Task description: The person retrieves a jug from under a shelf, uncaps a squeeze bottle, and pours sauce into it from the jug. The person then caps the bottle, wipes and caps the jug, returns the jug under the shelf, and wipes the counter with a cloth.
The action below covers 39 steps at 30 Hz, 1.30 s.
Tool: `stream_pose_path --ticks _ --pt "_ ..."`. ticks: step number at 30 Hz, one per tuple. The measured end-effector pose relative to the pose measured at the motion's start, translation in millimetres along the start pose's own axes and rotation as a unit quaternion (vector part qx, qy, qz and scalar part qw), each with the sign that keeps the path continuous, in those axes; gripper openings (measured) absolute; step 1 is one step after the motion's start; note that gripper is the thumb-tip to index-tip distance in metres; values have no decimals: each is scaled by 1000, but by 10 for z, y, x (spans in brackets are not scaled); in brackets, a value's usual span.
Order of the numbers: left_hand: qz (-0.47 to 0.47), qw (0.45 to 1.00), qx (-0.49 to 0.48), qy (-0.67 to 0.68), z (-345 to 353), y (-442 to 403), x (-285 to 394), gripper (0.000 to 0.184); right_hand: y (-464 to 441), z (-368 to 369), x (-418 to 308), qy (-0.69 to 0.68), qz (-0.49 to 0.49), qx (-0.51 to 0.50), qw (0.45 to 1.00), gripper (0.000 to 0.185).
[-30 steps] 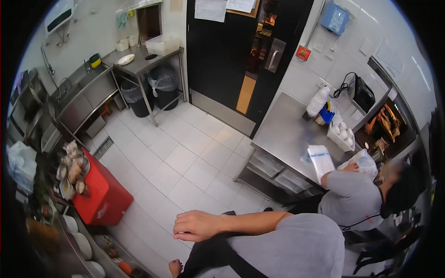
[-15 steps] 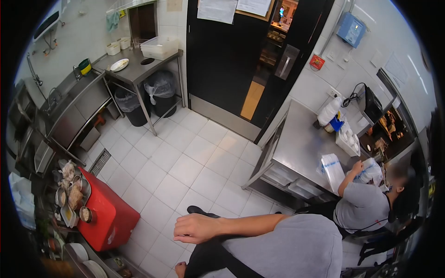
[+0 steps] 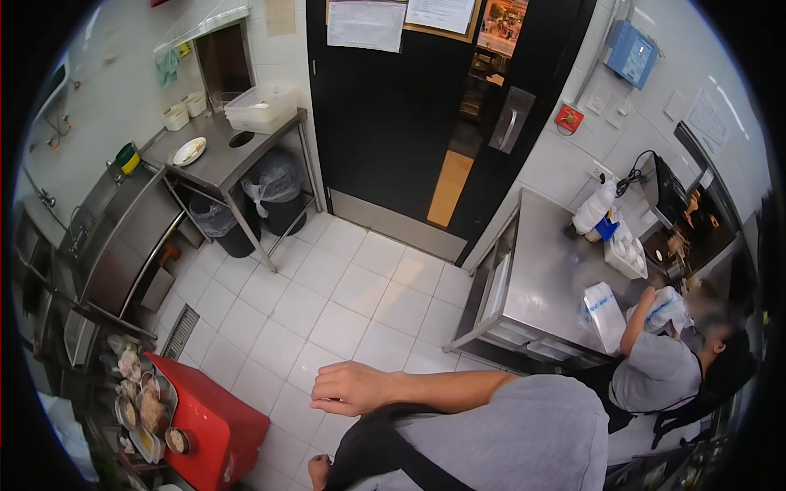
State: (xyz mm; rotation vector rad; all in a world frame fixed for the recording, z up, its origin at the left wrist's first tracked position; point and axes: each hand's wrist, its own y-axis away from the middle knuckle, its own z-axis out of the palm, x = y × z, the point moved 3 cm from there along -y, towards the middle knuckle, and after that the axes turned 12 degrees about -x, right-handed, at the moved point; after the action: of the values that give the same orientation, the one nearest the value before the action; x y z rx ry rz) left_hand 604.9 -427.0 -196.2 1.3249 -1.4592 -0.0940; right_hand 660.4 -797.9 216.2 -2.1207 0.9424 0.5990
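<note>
Right hand (image 3: 352,389): fingers loosely half-curled, palm down above tiled floor (image 3: 336,307); underside hidden, hold cannot be told. Left hand (image 3: 319,472): partly hidden; opening and hold cannot be told. Red bin (image 3: 217,425): left of both hands, apart; 1 small bowl (image 3: 178,441) at its edge.

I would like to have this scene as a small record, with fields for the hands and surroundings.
Right hand: fingers bent, nothing seen held
Left hand: partly hidden, contents unclear
Red box: lower left, food beside it
Door: black, papers on it
Co-worker: at metal counter, one hand near white bag
</note>
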Motion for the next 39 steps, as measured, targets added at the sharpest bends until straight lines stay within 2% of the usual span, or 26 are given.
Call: stream_pose_path --ticks 1,2,5,8,10,13,15,19,23,27,29,31,32,33,34,35,36,37,38,39 --pt "1 1000 3 15 -119 -30 223 25 -4 -29 61 2 3 3 1000 16" --pt "-90 993 31 67 -224 -66 414 26 -8 -51 119 2 13 5 1000 16" --pt "-69 993 32 94 -448 -242 750 27 -42 -100 242 0 16 20 1000 17" --pt "-46 997 30 62 -559 -300 1074 28 -150 -142 288 7 -5 28 1000 18" --pt "-9 999 28 31 -521 -448 880 30 -228 -157 286 17 -19 30 999 18" --pt "3 993 29 -113 -405 -666 447 35 -305 -141 252 7 -33 34 999 19" --pt "-11 992 23 -124 -336 -595 364 35 -343 -90 233 -9 -16 3 1000 27" --pt "-36 996 33 -76 -228 -296 110 36 -357 104 182 -2 -51 1 999 21" --pt "-51 996 64 -21 -49 74 -201 37 -361 472 84 -18 -63 -52 996 22" --pt "-69 989 124 50 221 591 -680 38 -510 916 -183 -19 -111 -125 986 21" --pt "-86 978 173 77 468 896 -1013 39 -626 1206 -436 -73 -143 -137 978 18" --pt "-109 980 128 108 665 1432 -1086 36 -746 1527 -741 -90 -172 -176 965 13" --pt "-149 975 161 42 879 1634 -1179 34 -817 1676 -909 -112 -188 -201 955 11" --pt "-169 960 176 141 1224 1750 -1552 33 -874 1844 -1079 -132 -205 -228 943 10" --pt "-209 944 199 158 1453 1905 -1746 33 -931 2030 -1223 -144 -223 -253 930 8" --pt "-239 946 181 128 1498 2118 -1824 33 -1015 2292 -1347 -153 -237 -270 921 7" --pt "-243 922 276 123 1590 2427 -1798 34 -1066 2530 -1512 -187 -271 -306 893 7" --pt "-281 899 288 175 1714 2593 -1923 33 -1099 2727 -1611 -184 -271 -336 883 7" --pt "-305 846 331 285 1789 2813 -1939 31 -1130 2952 -1687 -174 -263 -362 877 7" --pt "-316 814 362 327 1924 2933 -2039 30 -1153 3164 -1806 -185 -296 -378 857 6"
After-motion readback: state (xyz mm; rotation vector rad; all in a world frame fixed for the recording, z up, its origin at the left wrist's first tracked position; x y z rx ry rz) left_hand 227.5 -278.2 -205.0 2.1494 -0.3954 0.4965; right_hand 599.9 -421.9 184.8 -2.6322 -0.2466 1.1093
